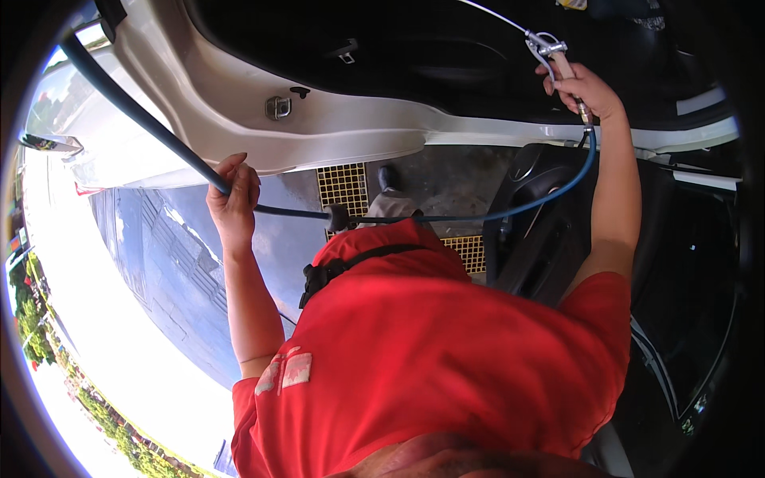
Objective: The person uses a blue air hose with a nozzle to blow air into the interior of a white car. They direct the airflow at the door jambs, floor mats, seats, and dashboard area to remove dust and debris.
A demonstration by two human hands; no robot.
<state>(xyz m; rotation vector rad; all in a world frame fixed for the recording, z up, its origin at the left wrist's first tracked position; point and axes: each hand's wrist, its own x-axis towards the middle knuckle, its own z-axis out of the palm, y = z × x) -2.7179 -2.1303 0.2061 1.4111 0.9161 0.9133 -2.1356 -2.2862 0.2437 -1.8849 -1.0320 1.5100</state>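
The left hand [233, 199] was curled closed around a blue hose [131, 107], which ran across in front of the red shirt [446, 327] to a metal air blow gun [551, 48]. The right hand [588, 89] was clamped on the gun's handle within the white car's [351, 131] open doorway, the thin nozzle [494, 16] angled over the dark interior [430, 60].
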